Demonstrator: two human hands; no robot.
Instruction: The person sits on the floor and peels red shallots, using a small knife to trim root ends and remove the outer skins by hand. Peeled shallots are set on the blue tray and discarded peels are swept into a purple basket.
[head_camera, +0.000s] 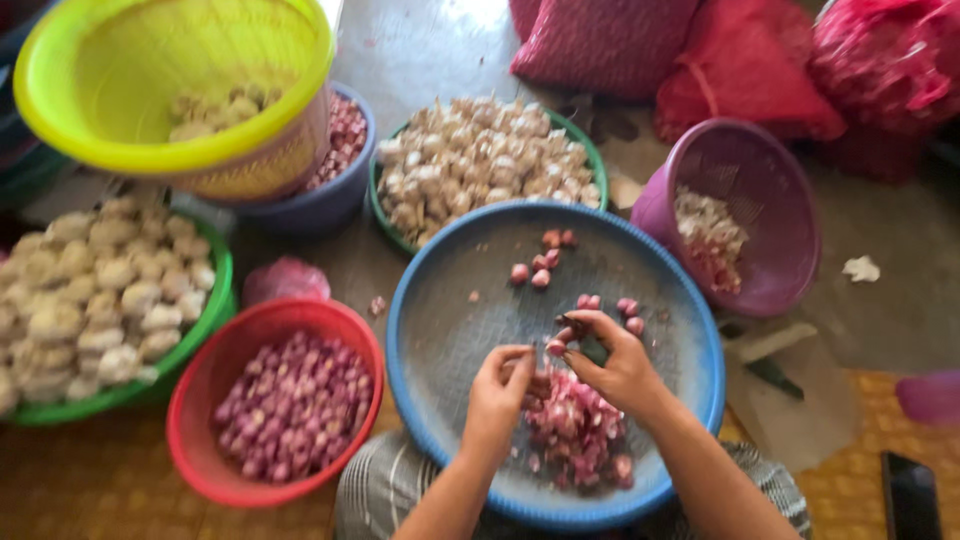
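- A small shallot is pinched between the thumb and fingertips of the right hand, which is curled closed around it above the blue tray.
- The left hand is held just beside the right hand, its fingers bent inward; whether anything is gripped in it cannot be told.
- A heap of pink peel is seen lying in the tray directly below both hands.
- A few loose shallots are scattered across the far part of the tray, well apart from the heap.
- A red basket filled with shallots is placed just left of the tray.
- A green basket heaped with garlic is set behind the tray, touching its far rim.
- A second green basket of garlic is found at the far left.
- A purple basket, tilted and holding scraps, is set to the right.
- A yellow basket is stacked at the upper left.
- Red mesh sacks are piled along the top edge.
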